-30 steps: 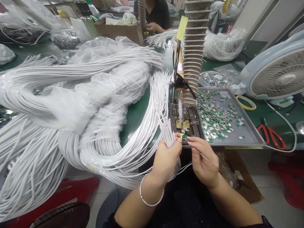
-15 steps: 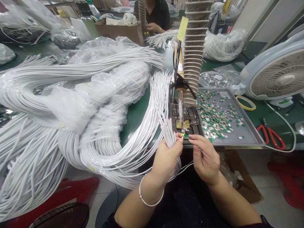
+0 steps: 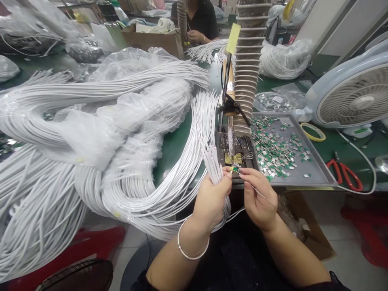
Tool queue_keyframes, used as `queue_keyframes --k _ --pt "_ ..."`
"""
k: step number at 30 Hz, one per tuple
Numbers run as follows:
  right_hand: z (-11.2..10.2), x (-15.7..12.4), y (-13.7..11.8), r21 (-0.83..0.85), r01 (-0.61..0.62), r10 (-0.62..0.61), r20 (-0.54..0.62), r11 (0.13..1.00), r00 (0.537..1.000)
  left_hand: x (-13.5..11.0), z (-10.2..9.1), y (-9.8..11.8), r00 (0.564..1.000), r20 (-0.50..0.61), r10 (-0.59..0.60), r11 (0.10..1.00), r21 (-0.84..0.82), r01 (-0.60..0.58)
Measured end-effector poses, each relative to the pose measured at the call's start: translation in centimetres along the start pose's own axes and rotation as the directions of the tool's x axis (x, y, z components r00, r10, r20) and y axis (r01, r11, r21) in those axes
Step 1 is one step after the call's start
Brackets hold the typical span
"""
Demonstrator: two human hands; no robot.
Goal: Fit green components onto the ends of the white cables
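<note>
- The left hand (image 3: 212, 198) is closed around a bundle of white wires (image 3: 214, 163). The wires' red-tipped ends fan upward above the fist, and a thin bracelet (image 3: 190, 254) sits on the wrist.
- The right hand (image 3: 257, 199) has thumb and fingertips pinched together on a thin metal wire (image 3: 263, 195), which trails back over the knuckles.
- A small green piece (image 3: 234, 168) sits where the fingertips of both hands meet, at the front edge of the bench. I cannot tell which hand grips it.
- Just above it, the tip of a soldering iron (image 3: 230, 139) points down from its stand.
- Right of the iron lies a grey metal tray (image 3: 318, 171). It holds many loose green and silver parts (image 3: 274, 151), thickest on its left half.
- Behind the tray is a clear bag of silver parts (image 3: 277, 101), beside a ribbed hose (image 3: 247, 68).
- Red-handled scissors (image 3: 345, 176) and a yellow tape ring (image 3: 313, 131) lie right of the tray, near a white fan (image 3: 354, 97).
- To the left, clear plastic bags (image 3: 100, 137) hold long coils of white wire, with more coils spilling over the green bench (image 3: 172, 149).
- At the far end stands an open cardboard box (image 3: 151, 39) with white wrapping inside, and a co-worker's hands (image 3: 194, 36) are beside it.
</note>
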State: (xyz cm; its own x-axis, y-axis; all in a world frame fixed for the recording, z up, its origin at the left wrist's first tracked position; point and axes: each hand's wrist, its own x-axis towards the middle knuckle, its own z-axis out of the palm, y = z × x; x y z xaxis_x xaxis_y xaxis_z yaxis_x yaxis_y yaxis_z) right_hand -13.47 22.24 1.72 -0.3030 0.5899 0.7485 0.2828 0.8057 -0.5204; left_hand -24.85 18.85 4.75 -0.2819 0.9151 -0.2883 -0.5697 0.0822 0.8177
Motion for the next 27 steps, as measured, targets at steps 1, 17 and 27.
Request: queue_keyframes --k 1,17,27 --pt "0.05 0.09 -0.02 -0.001 0.005 -0.005 -0.004 1.0 1.0 0.07 0.04 0.05 1.0 -0.002 0.001 1.0 -0.006 -0.001" --pt "0.39 0.93 -0.01 -0.013 0.024 -0.024 -0.02 1.0 1.0 0.51 0.31 0.47 0.998 -0.06 0.004 1.0 -0.027 -0.006" --pt "0.38 0.99 -0.03 -0.02 0.021 -0.021 -0.023 1.0 1.0 0.63 0.26 0.55 0.998 -0.058 -0.002 0.998 -0.062 -0.001"
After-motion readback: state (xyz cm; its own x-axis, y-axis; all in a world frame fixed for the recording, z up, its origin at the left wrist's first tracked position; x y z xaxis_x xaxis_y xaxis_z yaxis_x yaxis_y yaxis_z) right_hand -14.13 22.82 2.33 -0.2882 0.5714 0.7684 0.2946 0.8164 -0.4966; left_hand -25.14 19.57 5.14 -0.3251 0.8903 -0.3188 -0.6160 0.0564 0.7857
